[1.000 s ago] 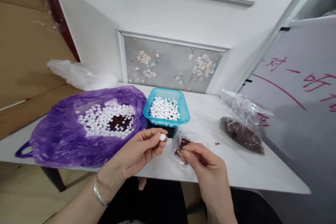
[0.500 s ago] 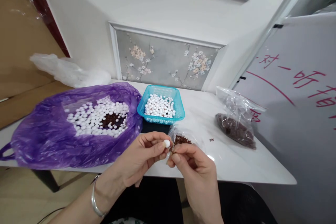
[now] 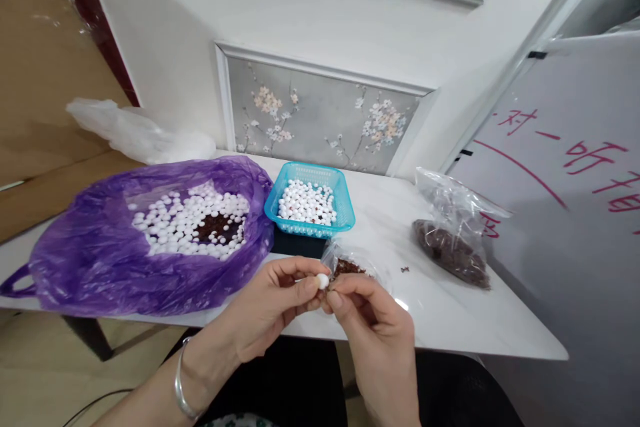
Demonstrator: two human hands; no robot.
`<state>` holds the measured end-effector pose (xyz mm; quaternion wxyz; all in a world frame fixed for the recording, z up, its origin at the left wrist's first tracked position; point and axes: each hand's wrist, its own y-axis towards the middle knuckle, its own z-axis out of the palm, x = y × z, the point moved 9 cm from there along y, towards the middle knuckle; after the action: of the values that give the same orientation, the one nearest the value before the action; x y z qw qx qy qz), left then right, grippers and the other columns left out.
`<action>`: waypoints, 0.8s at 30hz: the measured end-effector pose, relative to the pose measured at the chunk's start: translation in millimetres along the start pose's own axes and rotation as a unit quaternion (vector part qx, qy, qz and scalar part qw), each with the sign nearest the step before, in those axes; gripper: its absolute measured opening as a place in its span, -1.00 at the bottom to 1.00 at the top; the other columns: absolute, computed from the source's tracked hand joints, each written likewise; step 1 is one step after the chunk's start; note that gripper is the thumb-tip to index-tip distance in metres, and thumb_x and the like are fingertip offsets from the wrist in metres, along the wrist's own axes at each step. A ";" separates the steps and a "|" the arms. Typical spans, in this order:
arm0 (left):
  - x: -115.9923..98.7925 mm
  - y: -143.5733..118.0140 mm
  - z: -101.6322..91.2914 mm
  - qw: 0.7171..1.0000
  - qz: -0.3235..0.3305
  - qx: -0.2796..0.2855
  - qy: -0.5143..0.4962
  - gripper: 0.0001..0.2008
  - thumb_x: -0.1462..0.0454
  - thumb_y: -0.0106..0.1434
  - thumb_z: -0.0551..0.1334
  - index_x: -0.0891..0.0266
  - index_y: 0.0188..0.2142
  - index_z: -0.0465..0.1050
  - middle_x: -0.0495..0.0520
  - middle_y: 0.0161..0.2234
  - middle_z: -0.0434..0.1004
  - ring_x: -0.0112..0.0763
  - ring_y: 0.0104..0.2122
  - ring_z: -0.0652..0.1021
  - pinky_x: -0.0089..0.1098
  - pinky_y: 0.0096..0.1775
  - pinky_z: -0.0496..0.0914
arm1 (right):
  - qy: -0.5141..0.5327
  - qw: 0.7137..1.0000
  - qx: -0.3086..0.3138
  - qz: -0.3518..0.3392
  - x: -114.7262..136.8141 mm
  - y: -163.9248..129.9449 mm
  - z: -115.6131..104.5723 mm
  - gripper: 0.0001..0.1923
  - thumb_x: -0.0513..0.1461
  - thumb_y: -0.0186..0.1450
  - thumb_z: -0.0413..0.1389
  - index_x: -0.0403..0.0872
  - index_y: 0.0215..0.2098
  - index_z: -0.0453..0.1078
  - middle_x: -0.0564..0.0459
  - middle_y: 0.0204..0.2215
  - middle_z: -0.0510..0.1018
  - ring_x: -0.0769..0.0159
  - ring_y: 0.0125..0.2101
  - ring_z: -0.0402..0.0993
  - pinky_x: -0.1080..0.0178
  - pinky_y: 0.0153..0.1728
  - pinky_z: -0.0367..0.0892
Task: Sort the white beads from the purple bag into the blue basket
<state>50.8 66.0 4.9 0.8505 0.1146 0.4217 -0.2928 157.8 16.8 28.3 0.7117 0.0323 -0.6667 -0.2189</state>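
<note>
White wall (image 3: 310, 13), floral panel (image 3: 320, 117), whiteboard (image 3: 565, 167), white table (image 3: 450, 320).

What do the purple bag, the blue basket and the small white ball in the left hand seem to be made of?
Purple bag: thin plastic film, glossy; it wrinkles and is see-through.
Blue basket: rigid moulded plastic, semi-glossy; its walls are a fine lattice.
White ball, pinched by the left hand: smooth, matte white, perhaps plastic or foam; too small to tell.
</note>
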 end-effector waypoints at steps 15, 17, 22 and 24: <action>-9.8 -1.3 3.1 0.997 0.043 0.008 0.067 -0.95 0.34 0.14 0.39 0.24 -0.36 0.65 0.00 -0.47 0.62 -0.47 -0.41 0.57 -0.48 -0.25 0.44 | -0.025 1.000 0.014 -0.010 -3.1 2.1 2.1 -0.90 -0.26 0.25 0.24 -0.01 -0.44 0.49 0.11 -0.41 0.45 0.35 -0.37 0.40 0.34 -0.41 0.33; -9.3 -2.4 2.7 0.996 0.043 0.006 0.071 -0.95 0.32 0.13 0.40 0.24 -0.36 0.65 0.01 -0.48 0.62 -0.47 -0.41 0.57 -0.48 -0.26 0.44 | -0.027 1.000 0.015 -0.005 -5.0 2.3 1.7 -0.90 -0.25 0.24 0.25 -0.02 -0.45 0.49 0.11 -0.41 0.45 0.36 -0.38 0.39 0.34 -0.42 0.33; -6.4 -4.2 1.5 0.997 0.032 0.004 0.068 -0.93 0.32 0.11 0.42 0.26 -0.37 0.65 0.01 -0.48 0.62 -0.48 -0.42 0.56 -0.48 -0.26 0.44 | 0.044 0.997 0.038 0.058 -16.2 3.0 4.8 -0.93 -0.26 0.22 0.26 -0.02 -0.37 0.45 0.16 -0.47 0.49 0.39 -0.43 0.44 0.35 -0.39 0.37; -4.9 -3.8 0.2 0.997 0.027 0.003 0.066 -0.94 0.32 0.12 0.41 0.27 -0.37 0.65 0.02 -0.47 0.62 -0.48 -0.42 0.55 -0.47 -0.26 0.44 | 0.073 0.993 0.049 0.076 -18.3 3.7 7.1 -0.91 -0.27 0.22 0.27 -0.02 -0.37 0.43 0.19 -0.51 0.50 0.41 -0.45 0.46 0.37 -0.37 0.39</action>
<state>46.4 64.9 9.1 0.8280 0.1476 0.4729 -0.2626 151.6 28.4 13.2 0.7707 0.0323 -0.6233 -0.1283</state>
